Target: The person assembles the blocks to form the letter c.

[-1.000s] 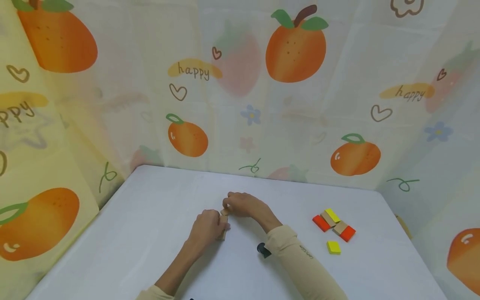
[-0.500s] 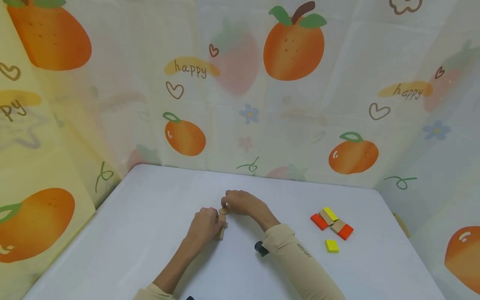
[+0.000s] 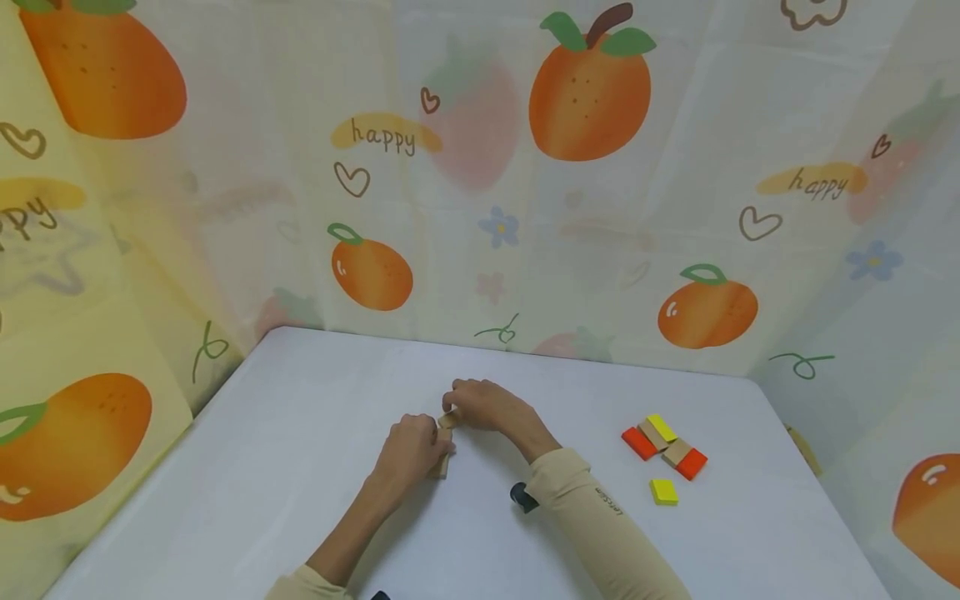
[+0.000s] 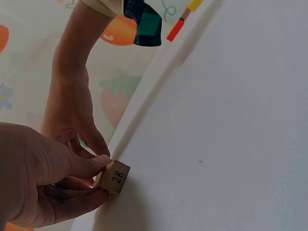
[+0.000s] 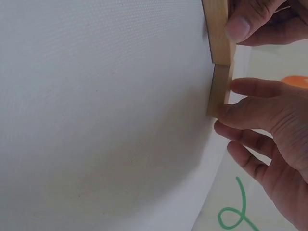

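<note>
Noted wooden block marked 28 (image 4: 115,177) on white table (image 3: 247,483), gripped between thumb and fingers of left hand (image 3: 412,446). Saw second wooden block (image 5: 220,91) end against block 28, at slight angle to it, pinched in fingers of right hand (image 3: 483,406). Logged cluster of red, yellow and plain blocks (image 3: 677,452), well right of block 28; likewise lone yellow block (image 3: 663,492).
</note>
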`<state>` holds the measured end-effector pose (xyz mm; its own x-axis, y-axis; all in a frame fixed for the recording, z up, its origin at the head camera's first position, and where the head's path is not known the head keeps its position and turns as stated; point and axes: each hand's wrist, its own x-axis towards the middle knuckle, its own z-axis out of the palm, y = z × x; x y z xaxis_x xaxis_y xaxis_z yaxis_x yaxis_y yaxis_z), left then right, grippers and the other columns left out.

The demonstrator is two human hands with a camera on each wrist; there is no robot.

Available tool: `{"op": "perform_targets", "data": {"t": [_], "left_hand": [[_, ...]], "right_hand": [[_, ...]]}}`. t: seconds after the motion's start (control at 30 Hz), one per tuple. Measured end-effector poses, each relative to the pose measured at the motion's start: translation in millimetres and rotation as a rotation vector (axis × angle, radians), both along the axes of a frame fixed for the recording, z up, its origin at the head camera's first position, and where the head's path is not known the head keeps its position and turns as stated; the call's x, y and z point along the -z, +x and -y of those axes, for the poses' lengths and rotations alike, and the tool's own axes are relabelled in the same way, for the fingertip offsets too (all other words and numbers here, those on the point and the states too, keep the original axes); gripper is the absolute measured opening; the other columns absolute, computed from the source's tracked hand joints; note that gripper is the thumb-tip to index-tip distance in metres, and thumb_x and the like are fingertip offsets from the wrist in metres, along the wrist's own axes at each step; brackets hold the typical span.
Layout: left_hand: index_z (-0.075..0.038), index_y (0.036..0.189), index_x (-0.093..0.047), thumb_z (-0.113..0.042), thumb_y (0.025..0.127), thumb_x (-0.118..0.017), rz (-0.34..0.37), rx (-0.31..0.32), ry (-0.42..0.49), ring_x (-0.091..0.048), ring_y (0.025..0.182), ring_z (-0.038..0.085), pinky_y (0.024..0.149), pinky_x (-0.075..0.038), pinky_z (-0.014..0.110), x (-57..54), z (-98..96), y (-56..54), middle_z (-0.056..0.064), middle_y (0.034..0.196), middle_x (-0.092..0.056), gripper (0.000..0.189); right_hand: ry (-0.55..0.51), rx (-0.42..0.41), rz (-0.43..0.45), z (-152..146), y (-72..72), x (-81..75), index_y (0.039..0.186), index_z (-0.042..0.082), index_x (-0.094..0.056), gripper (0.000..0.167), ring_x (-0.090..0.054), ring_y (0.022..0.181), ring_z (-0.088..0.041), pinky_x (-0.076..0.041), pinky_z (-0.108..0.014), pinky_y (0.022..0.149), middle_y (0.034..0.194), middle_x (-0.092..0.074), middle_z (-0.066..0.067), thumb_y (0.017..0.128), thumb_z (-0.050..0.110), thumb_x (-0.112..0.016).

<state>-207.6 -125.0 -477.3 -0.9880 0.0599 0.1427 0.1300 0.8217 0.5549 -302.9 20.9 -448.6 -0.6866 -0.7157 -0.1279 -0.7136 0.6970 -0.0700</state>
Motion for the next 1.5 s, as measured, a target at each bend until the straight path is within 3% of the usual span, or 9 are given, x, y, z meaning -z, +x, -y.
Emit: {"op": "perform_targets", "data": {"t": [0.2,0.37,0.5,0.63,0.73,0.9,1.1,1.3,1.5], "left_hand": [[0.006,0.090,-0.072,-0.018,0.087,-0.085,-0.006,-0.018,-0.007,-0.044,0.055,0.009,0.045,-0.034,0.016,-4.7,3.3,3.2,0.002,0.069,-0.058,0.027],[0.007,0.108,-0.074,-0.019,0.089,-0.082,-0.053,0.021,-0.062,-0.058,0.067,0.016,0.054,-0.053,0.029,-10.4,9.5,3.1,0.013,0.091,-0.071,0.032],[0.003,0.117,-0.074,-0.017,0.090,-0.082,-0.089,0.113,-0.084,-0.070,0.089,0.023,0.076,-0.063,0.039,-9.8,18.9,-1.8,0.014,0.111,-0.074,0.035],[-0.002,0.122,-0.073,-0.019,0.088,-0.085,-0.147,0.259,-0.113,-0.072,0.113,0.027,0.097,-0.061,0.043,-8.0,29.6,-9.9,0.009,0.123,-0.073,0.040],[-0.003,0.124,-0.072,-0.021,0.090,-0.083,-0.155,0.351,-0.127,-0.071,0.119,0.028,0.102,-0.059,0.044,-8.0,35.5,-15.6,0.008,0.128,-0.072,0.040],[-0.004,0.117,-0.076,-0.025,0.089,-0.083,-0.137,0.437,-0.167,-0.070,0.119,0.028,0.102,-0.059,0.045,-1.2,39.2,-22.1,0.010,0.127,-0.073,0.036],[-0.008,0.110,-0.079,-0.037,0.080,-0.090,-0.264,0.390,-0.235,-0.068,0.098,0.021,0.084,-0.061,0.037,6.1,37.6,-21.3,0.005,0.111,-0.073,0.042],[-0.006,0.102,-0.079,-0.033,0.082,-0.089,-0.248,0.408,-0.220,-0.064,0.088,0.016,0.075,-0.058,0.030,3.9,38.1,-15.6,0.004,0.103,-0.074,0.035],[-0.006,0.105,-0.080,-0.033,0.083,-0.088,-0.229,0.434,-0.239,-0.063,0.087,0.014,0.074,-0.056,0.028,2.6,41.2,-14.8,0.004,0.103,-0.074,0.036]], "right_hand": [[-0.033,-0.015,-0.028,-5.1,2.7,-4.1,0.124,0.021,-0.075,0.024,-0.068,0.098,-0.019,-0.059,-0.029,0.087,0.117,-0.072,-0.004,0.104,0.014,-0.064],[-0.046,-0.012,-0.057,-14.8,5.0,-10.0,0.124,0.019,-0.074,0.036,-0.068,0.098,-0.020,-0.058,-0.030,0.086,0.116,-0.071,-0.003,0.095,-0.002,-0.070],[-0.069,-0.006,-0.059,-26.7,7.8,-15.3,0.125,0.017,-0.072,0.041,-0.068,0.102,-0.021,-0.059,-0.033,0.091,0.118,-0.070,-0.004,0.091,-0.007,-0.072],[-0.089,0.006,-0.059,-45.2,11.8,-22.7,0.124,0.015,-0.072,0.039,-0.067,0.104,-0.023,-0.059,-0.036,0.093,0.118,-0.070,-0.005,0.092,-0.007,-0.071],[-0.108,0.010,-0.052,-60.4,15.0,-29.0,0.124,0.013,-0.072,0.038,-0.067,0.106,-0.026,-0.058,-0.039,0.094,0.117,-0.070,-0.007,0.092,-0.007,-0.071],[-0.112,0.037,-0.022,-83.2,20.7,-36.1,0.126,0.012,-0.071,0.037,-0.066,0.111,-0.028,-0.057,-0.042,0.099,0.121,-0.069,-0.009,0.093,-0.004,-0.071],[-0.112,0.045,-0.065,-104.5,28.2,-44.0,0.125,0.011,-0.071,0.036,-0.065,0.110,-0.028,-0.057,-0.042,0.099,0.120,-0.070,-0.010,0.092,-0.001,-0.075],[-0.116,0.058,-0.087,-112.6,30.2,-48.5,0.125,0.011,-0.071,0.035,-0.065,0.108,-0.027,-0.057,-0.043,0.097,0.119,-0.069,-0.009,0.092,0.001,-0.076],[-0.137,0.054,-0.106,-119.5,30.1,-48.0,0.124,0.013,-0.071,0.034,-0.065,0.108,-0.026,-0.056,-0.045,0.098,0.116,-0.069,-0.006,0.091,0.003,-0.077]]}}
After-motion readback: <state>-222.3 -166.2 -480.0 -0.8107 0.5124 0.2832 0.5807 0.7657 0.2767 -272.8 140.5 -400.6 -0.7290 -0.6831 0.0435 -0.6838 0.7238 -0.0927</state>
